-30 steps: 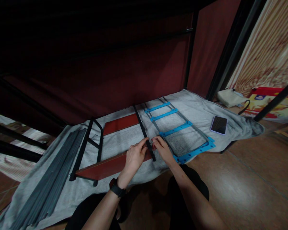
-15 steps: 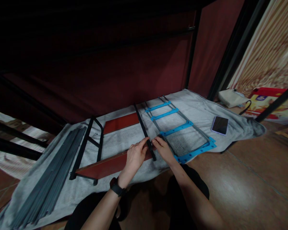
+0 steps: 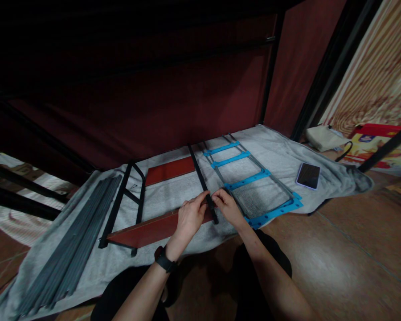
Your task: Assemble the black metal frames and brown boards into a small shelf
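Lot: black bar (image 3: pixel 199 174) over grey cloth (image 3: pixel 274 151)

Clock face centred on the black bar's near end, largest item first.

Dark red panel, one: upright at twelve o'clock (image 3: pixel 170 102).
Grey cloth, one: wrinkled, spread beneath the parts.
Blue-jointed frame (image 3: pixel 247 179), one: flat, at two o'clock.
Grey rods (image 3: pixel 74 240), one bundle: side by side, between eight and nine.
Black end frame (image 3: pixel 116 203), one: at nine, just beside the rods.
Near board (image 3: pixel 157 229), one: red-brown, at eight, running from the end frame to the bar.
Far board (image 3: pixel 170 170), one: red-brown, at ten.
Black bar, one: running from eleven to five, between my hands.
My left hand (image 3: pixel 190 217): thumb and forefinger curled in, touching the bar's left side; whether clamped, I cannot tell.
My right hand (image 3: pixel 227 208): fingertips bunched together just beside the bar's right side; whether they hold anything, I cannot tell.
Phone (image 3: pixel 308 175), one: lying between two and three, lilac edge.
Watch (image 3: pixel 165 259), one: black, on my left wrist, between seven and eight.
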### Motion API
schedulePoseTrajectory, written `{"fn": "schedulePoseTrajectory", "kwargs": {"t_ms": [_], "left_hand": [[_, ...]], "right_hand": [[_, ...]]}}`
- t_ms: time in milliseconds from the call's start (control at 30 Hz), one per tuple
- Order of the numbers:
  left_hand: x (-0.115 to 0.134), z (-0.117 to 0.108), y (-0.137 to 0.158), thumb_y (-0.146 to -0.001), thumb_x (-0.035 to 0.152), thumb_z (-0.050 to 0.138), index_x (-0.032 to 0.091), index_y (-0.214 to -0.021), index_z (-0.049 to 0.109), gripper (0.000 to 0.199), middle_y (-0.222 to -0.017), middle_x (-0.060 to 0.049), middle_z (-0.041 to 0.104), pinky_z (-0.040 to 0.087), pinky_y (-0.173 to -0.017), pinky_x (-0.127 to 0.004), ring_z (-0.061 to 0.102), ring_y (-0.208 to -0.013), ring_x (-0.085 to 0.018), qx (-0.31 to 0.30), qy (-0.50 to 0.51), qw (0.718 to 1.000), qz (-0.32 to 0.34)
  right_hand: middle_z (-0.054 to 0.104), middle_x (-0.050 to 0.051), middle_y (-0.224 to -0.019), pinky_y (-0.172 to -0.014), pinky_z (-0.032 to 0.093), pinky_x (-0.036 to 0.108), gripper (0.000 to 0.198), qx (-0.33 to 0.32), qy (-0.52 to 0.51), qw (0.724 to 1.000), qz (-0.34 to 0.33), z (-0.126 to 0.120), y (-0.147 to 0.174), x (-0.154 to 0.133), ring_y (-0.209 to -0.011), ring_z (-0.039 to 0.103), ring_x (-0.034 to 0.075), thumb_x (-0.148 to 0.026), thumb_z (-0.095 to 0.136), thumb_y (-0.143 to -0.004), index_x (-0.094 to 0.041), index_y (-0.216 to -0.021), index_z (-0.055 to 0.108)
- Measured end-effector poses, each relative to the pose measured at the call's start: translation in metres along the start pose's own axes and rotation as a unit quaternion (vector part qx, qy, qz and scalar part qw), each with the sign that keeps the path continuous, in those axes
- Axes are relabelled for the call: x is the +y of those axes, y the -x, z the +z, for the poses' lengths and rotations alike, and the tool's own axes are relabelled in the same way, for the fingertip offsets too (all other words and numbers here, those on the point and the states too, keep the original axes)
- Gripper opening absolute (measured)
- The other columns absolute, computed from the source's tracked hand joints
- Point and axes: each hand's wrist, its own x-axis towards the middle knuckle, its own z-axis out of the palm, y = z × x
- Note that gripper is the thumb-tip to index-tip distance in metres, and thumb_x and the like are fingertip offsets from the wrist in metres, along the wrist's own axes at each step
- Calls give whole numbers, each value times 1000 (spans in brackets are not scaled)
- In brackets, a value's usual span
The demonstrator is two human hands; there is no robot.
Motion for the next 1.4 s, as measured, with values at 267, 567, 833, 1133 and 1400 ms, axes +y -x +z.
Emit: {"fn": "schedulePoseTrajectory", "kwargs": {"t_ms": [267,567,833,1133,1400], "left_hand": [[1,-1,0,-93,23,52,34,-140,50,48,-122,-1,70,48,-97,-37,67,-106,-23,-7,-9,1000,-1],[4,-4,0,-93,19,51,26,-144,40,53,-113,-2,73,49,-91,-35,69,-100,-23,-7,10,1000,-21],[2,0,-1,-93,22,52,24,-126,51,33,-112,-2,73,48,-90,-35,68,-100,-23,-10,6,999,-36],[-1,1,-1,-94,26,52,26,-123,55,29,-110,-3,73,47,-85,-33,68,-97,-23,-17,-25,999,-24],[0,1,-1,-93,24,51,24,-121,56,28,-108,-4,73,47,-84,-33,68,-95,-24,-20,-33,999,-13]], "right_hand": [[58,0,-70,-63,40,26,36,46,104,993,17,2,3,-2,-66,55,15,-49,37,-98,-23,-79,54],[51,-1,-65,-62,35,28,37,37,164,986,-18,5,-1,-2,-62,50,15,-44,39,-98,-23,-69,46],[56,-1,-74,-66,39,26,28,7,99,995,-31,1,0,0,-71,55,16,-46,44,-96,-24,-82,52],[53,-2,-69,-63,38,27,30,13,93,996,7,0,3,-2,-66,52,15,-48,41,-97,-24,-82,51],[46,-4,-63,-60,34,27,35,16,136,991,-3,5,-1,-1,-61,48,15,-48,39,-97,-24,-72,43]]}}
